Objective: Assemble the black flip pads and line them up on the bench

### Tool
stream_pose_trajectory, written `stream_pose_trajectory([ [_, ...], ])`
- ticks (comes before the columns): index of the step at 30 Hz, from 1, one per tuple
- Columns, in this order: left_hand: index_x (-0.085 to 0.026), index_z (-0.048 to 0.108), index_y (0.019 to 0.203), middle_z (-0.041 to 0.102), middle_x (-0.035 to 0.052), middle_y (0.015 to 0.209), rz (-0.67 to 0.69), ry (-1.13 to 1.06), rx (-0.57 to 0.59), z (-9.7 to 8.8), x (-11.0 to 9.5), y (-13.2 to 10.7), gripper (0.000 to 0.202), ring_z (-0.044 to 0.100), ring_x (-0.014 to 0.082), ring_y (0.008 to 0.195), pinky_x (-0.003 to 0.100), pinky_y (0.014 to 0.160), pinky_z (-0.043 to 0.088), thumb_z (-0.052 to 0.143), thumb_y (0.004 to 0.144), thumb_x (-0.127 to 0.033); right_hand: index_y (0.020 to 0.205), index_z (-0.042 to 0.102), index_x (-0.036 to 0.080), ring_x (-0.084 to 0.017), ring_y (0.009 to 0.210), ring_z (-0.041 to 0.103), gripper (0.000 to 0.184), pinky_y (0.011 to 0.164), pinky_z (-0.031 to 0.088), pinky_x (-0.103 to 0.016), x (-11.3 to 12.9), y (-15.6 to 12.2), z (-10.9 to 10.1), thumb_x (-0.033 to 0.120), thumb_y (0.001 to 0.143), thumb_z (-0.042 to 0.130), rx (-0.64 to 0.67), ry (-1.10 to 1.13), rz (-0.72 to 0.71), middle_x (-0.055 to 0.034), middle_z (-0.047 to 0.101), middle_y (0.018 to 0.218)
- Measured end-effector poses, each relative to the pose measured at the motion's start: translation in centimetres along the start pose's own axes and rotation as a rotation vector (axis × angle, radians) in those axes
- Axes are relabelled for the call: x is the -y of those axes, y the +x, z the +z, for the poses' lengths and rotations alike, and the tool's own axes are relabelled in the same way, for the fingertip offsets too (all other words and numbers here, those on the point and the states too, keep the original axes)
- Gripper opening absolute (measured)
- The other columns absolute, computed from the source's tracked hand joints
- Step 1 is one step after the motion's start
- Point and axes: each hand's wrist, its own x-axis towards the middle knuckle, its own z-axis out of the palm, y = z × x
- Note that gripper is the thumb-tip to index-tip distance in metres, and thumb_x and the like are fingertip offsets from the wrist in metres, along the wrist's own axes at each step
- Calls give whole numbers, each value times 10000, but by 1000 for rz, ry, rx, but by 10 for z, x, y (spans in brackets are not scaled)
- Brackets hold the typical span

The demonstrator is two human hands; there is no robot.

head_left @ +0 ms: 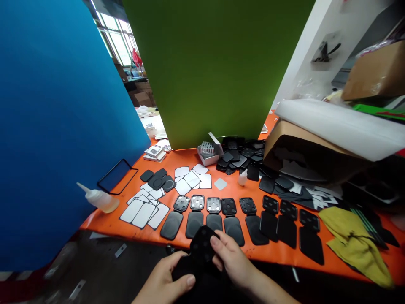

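Note:
Low in the head view, both hands hold one black hinged two-panel piece (pixel 201 245) in front of the table's near edge. My left hand (pixel 167 276) is closed around its lower panel, the thumb lying over it. At its upper panel, which has round recesses, my right hand (pixel 232 257) pinches the right edge between thumb and fingers. The lower part of the piece blends into the dark background. Just beyond, a row of similar hinged pieces (pixel 233 231) lies unfolded on the orange table (pixel 202 213). Some of their small panels look silvery, others black.
White rounded cards with black edges (pixel 136 211) lie at left, near a squeeze bottle (pixel 103 200). A small dropper bottle (pixel 243 178), an opened small box (pixel 209 154) and heaped black parts (pixel 237 158) sit farther back. A yellow cloth (pixel 351 240) and cardboard box (pixel 278 135) are right.

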Motion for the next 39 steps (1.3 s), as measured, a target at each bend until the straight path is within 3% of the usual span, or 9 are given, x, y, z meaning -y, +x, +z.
stream_pose_trajectory([
  [3, -170, 627, 841, 625, 21, 777, 13, 28, -18, -6, -5, -3, 260, 548, 183, 739, 241, 645, 430, 644, 677, -371, 762, 435, 161, -42, 375, 281, 385, 397, 210, -183, 0, -2, 2, 533, 839, 372, 12, -17, -24, 90, 336, 441],
  [10, -190, 592, 1046, 644, 36, 847, -9, -27, -91, -12, -3, -5, 375, 567, 206, 812, 272, 702, 448, 630, 708, -347, 714, 407, 176, -51, 407, 368, 351, 389, 263, -180, 2, 9, 14, 495, 853, 368, -70, -227, -114, 69, 366, 524],
  [19, -168, 580, 1059, 654, 33, 822, -46, -40, -147, -10, -3, 0, 407, 579, 201, 789, 269, 704, 453, 640, 700, -350, 701, 425, 186, -75, 437, 402, 339, 435, 287, -201, 4, 14, 12, 473, 866, 354, -140, -442, -157, 55, 410, 479],
  [26, -144, 591, 953, 641, 40, 856, -73, -130, -96, -6, 1, 3, 343, 581, 218, 832, 283, 732, 449, 639, 693, -363, 709, 411, 174, -42, 343, 316, 359, 380, 214, -172, 0, 22, 1, 509, 836, 395, -7, -32, -36, 84, 391, 414],
  [34, -150, 586, 937, 647, 38, 869, -66, -120, -97, -1, 0, 6, 309, 585, 204, 816, 277, 729, 454, 634, 700, -341, 748, 445, 159, -37, 338, 328, 358, 377, 213, -171, -4, 23, -1, 507, 827, 419, -34, 1, -46, 76, 431, 440],
  [37, -148, 565, 983, 655, 50, 879, -100, -70, -184, -13, 3, 3, 376, 596, 220, 835, 277, 716, 465, 632, 688, -372, 950, 471, 146, -60, 369, 373, 406, 403, 247, -181, -6, 22, -4, 513, 779, 501, -43, -88, -41, 80, 441, 445],
  [39, -148, 527, 1041, 651, 67, 922, -121, 25, -343, -34, 7, 4, 444, 600, 233, 859, 287, 715, 473, 609, 693, -410, 1095, 433, 152, -76, 411, 408, 511, 439, 283, -193, -8, 19, -8, 507, 747, 550, -60, -155, -44, 83, 436, 471],
])
